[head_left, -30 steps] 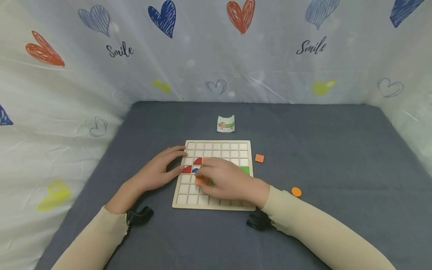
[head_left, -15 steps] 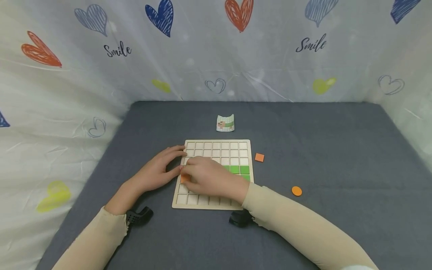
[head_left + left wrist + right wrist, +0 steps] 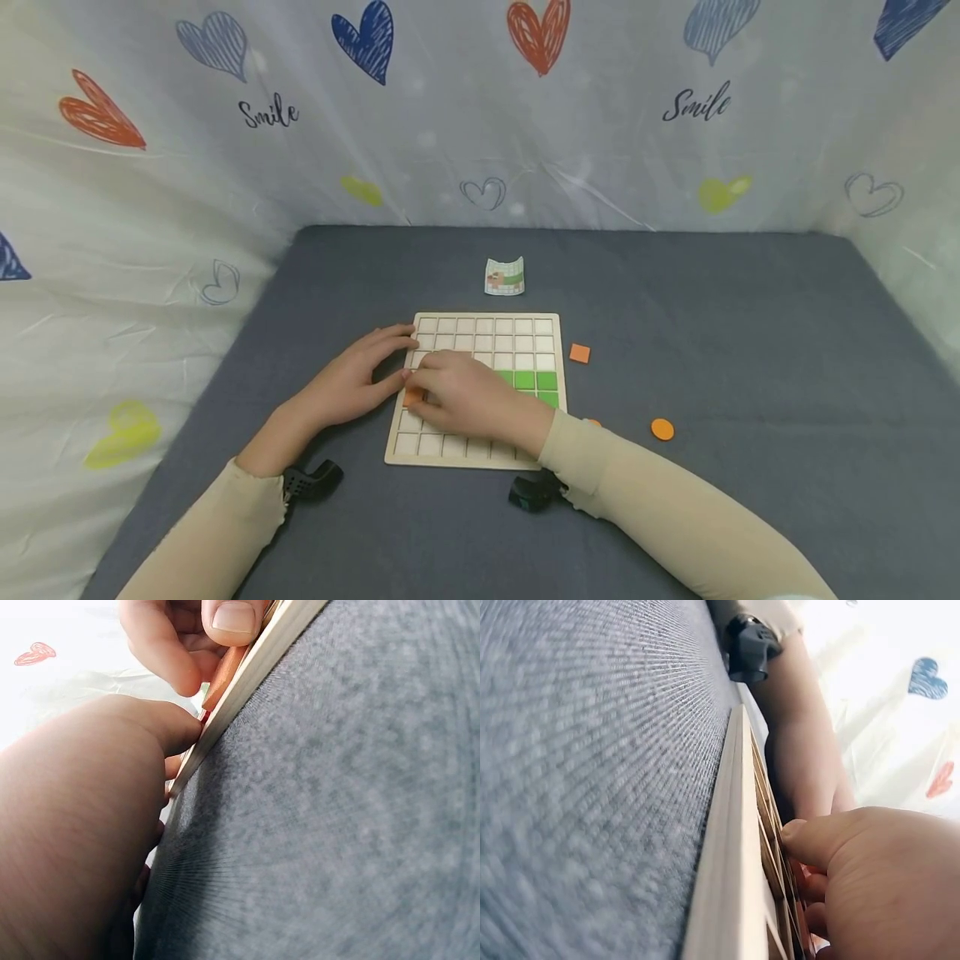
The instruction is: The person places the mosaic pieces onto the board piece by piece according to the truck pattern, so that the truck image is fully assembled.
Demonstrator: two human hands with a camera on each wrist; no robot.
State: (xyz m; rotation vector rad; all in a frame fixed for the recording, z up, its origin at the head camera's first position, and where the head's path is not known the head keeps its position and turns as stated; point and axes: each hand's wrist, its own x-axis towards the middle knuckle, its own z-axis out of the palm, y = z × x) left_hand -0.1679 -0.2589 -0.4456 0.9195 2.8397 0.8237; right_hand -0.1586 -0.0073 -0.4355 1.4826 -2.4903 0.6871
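A pale wooden grid board lies on the dark cloth. My right hand reaches over it and pinches an orange square tile at the leftmost column. In the left wrist view the orange tile stands tilted at the board's edge under the right thumb, with a sliver of red beside it. My left hand rests along the board's left edge, fingers extended and thumb close to the tile. Green tiles fill cells on the right side; the right hand hides the middle cells.
A small picture card sits behind the board. To the right lie a loose orange square and an orange disc. Another orange piece peeks out past the right sleeve. A patterned white curtain closes off the back.
My right hand has moved left across the board with the orange tile, to the leftmost column, and has stayed there over the last half second. My left hand keeps its place.
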